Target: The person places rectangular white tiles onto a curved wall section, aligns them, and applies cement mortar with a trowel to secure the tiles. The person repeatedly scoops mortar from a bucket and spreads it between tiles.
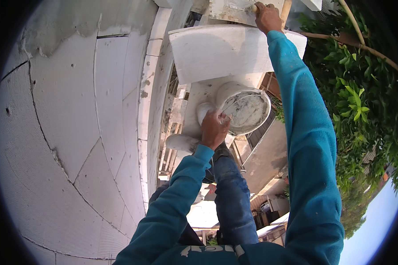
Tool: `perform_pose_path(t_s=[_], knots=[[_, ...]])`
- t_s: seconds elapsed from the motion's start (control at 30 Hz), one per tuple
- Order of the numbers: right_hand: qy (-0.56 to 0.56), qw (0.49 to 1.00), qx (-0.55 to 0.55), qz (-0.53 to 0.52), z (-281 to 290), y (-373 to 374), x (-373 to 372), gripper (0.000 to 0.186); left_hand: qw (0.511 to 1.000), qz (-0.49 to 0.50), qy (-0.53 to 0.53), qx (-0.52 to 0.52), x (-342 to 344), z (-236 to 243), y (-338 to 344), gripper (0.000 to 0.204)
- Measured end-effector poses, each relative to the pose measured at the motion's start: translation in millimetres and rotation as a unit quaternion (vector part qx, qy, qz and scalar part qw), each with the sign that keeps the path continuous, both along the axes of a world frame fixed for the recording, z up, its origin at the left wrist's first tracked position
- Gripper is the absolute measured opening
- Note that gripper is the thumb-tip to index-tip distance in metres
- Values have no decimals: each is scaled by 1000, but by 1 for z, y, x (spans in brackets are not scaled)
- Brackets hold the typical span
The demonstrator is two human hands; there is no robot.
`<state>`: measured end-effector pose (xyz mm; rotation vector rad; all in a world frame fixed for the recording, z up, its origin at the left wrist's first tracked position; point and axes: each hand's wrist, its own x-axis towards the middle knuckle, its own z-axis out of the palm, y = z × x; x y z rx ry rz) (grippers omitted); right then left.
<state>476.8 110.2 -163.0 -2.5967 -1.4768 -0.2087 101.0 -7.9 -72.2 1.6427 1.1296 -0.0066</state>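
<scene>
From my remote post I am counting two bare hands: one left hand [215,128] near the dial's centre, one right hand [269,20] at one o'clock. I am also tallying one bucket [227,92] at two, one pale slab [223,55] and one handled tool [254,8] between twelve and one, two teal sleeves [307,119] at seven and three, and two poles [353,22] at two, further out.

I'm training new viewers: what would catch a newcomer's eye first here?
Probably the teal sleeves at centre and right, with the left hand at the edge of a pale bucket of grey mix. Then the pale block wall filling the left, and green leaves along the right.
</scene>
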Motion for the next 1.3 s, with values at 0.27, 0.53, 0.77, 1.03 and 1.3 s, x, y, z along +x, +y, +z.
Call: perform_pose_path(t_s=[0.27, 0.53, 0.77, 1.03, 1.3], knots=[[-1, 999, 18, 33, -42, 28, -7, 13, 999, 4, -9, -41, -12, -41, 20, 26], [31, 995, 0, 90, -87, -1, 24, 32, 989, -47, 0, -137, -21, -63, 31, 38], [-4, 979, 51, 198, -60, -39, -19, 38, 980, -116, 17, -162, -50, -63, 58, 50], [177, 981, -24, 79, 48, -146, -155, 42, 976, 64, 152, -142, -252, -29, 54, 42], [192, 974, -95, 76, 50, -221, -191, 38, 844, 208, 373, -325, -493, 34, -122, 34]])
